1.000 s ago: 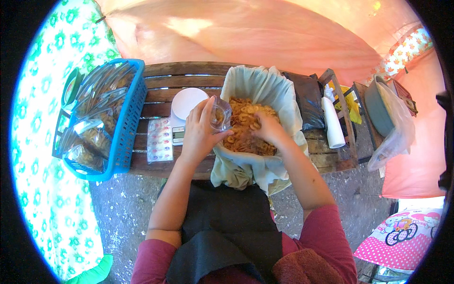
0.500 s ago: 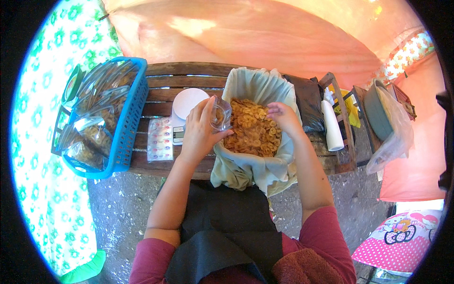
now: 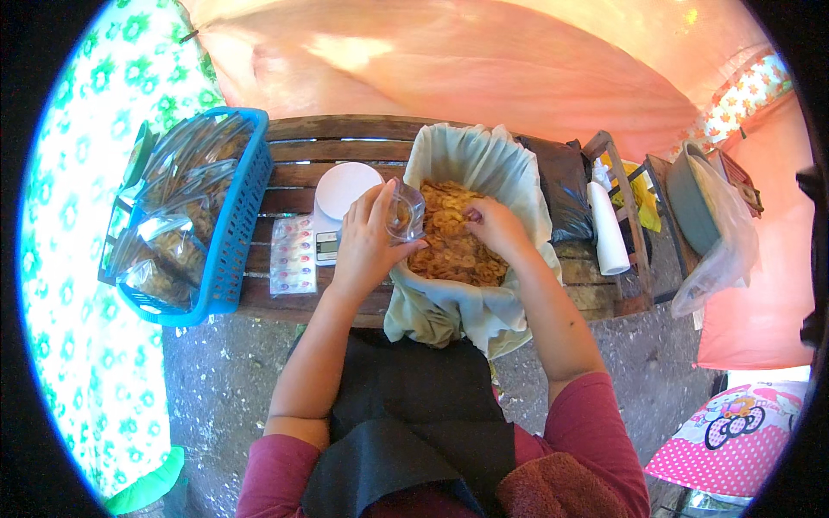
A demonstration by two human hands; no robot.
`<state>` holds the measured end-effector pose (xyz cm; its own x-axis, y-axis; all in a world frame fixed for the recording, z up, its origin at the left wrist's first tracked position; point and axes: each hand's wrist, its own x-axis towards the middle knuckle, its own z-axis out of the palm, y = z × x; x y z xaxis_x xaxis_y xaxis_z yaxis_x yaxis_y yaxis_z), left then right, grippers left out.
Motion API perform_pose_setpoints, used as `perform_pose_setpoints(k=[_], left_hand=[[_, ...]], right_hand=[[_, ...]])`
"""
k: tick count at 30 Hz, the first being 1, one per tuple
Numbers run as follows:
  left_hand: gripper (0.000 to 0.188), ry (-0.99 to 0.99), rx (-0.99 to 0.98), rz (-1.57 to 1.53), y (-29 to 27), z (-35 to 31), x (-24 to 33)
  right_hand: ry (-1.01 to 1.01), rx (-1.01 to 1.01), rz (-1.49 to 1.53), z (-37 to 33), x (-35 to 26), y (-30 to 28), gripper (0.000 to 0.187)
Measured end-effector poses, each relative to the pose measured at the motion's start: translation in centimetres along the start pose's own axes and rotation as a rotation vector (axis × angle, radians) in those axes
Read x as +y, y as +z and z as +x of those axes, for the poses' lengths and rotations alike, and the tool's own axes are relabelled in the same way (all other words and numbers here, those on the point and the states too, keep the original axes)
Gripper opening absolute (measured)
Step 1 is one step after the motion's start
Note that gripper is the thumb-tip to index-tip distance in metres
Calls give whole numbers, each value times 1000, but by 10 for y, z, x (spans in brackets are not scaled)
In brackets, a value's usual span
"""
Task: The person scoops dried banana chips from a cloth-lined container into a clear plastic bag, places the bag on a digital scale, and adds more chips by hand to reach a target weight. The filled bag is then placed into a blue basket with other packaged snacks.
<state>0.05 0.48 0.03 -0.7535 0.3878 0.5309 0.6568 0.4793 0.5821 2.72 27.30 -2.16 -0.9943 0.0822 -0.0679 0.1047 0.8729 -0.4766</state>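
Head view
Landmark: a cloth-lined basin (image 3: 484,164) filled with golden fried chips (image 3: 453,242) is set on a slatted wooden bench (image 3: 345,129).
Left hand (image 3: 367,246): closed around a small clear plastic bag (image 3: 404,211), which is held open at the basin's left rim, just over the chips.
Right hand (image 3: 496,226): lowered into the basin at the right of the chip heap, fingers curled narrow on the chips; whether any chips are gripped cannot be told, since the fingertips are partly hidden.
Clear plastic bag: held upright against the basin's left edge, touching the left thumb.
Scale: a white digital scale (image 3: 341,194) is placed just left of the basin, behind the left hand.
Sheet: a printed label sheet (image 3: 292,255) is laid flat left of the scale.
Crate: a blue plastic crate (image 3: 233,233) of filled bags is stood well left of the basin.
Dark bag: a black bag (image 3: 561,186) is lodged against the basin's right side.
White roll: a white roll (image 3: 607,233) is laid right of the black bag.
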Motion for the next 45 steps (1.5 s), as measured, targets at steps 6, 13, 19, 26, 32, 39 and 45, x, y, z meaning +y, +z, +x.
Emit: perform_pose_setpoints(k=[6,13,19,26,32,39,45], left_hand=[[100,-1,-12,0,1,-2,3],[101,-24,7,7,-7,-3,1],[103,2,1,5,-3,-3,2],[98,-18,-1,-19,-4,-6,1],[100,4,-3,7,-3,-4,1],[98,-11,-72,28,1,-1,5],[99,-3,-35,25,4,9,10]], right_hand=[[-79,-5,-144,-2,-15,16,29],[197,-236,768,0,-5,-5,10],[328,-192,1254,-2,3,-11,12],[410,-180,1213,5,9,-12,12],[441,-136,1210,6,10,-10,28],[186,-29,1303,2,-47,-36,22],[-136,-21,1036,-5,-98,-46,22]])
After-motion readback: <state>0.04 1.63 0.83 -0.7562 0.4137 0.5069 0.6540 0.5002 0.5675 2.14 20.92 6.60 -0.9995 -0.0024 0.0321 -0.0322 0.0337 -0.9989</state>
